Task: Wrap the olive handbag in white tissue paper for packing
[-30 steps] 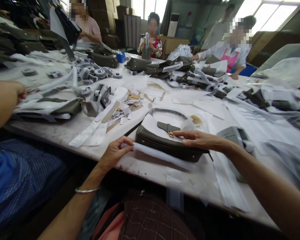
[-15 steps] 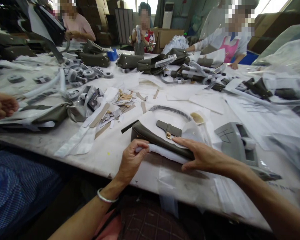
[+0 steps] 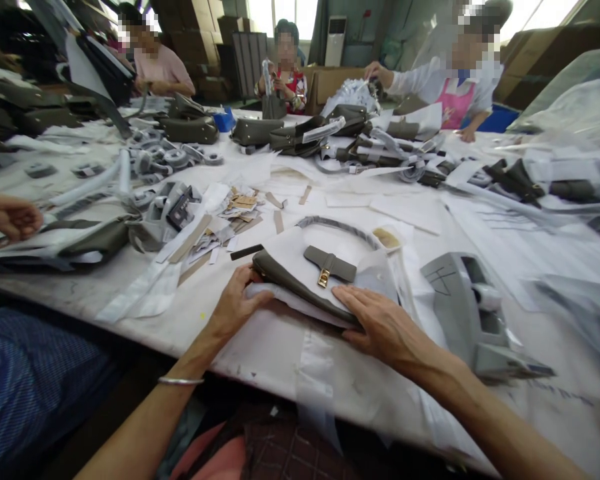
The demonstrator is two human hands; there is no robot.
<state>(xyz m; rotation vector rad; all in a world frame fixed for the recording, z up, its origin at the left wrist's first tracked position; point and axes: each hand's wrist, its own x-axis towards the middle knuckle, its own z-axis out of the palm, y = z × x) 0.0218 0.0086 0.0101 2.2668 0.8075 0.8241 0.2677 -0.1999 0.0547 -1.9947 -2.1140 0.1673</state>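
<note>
– Lying right in front of you, near the close edge of a pale, scuffed tabletop, is a dark olive handbag. White paper covers much of its upper face, and an olive strap tab with a gold clasp sits on that.

– And how are your hands?

– Your left hand grasps the bag's left end, the thumb over a soft white strip running along the near side. Your right hand is unclenched: its extended fingers lie on the bag's right part, just beside the clasp, with the thumb at the near edge.

– What surrounds you?

– Beyond the bag arches a curved handle in clear wrapping. To the right stands a grey plastic tape dispenser; to the left, farther off, lies a heap of white and tan scraps. At far left, a co-worker's loosely curled hand is near another olive bag, and across the table stands a person in a pink apron
</note>
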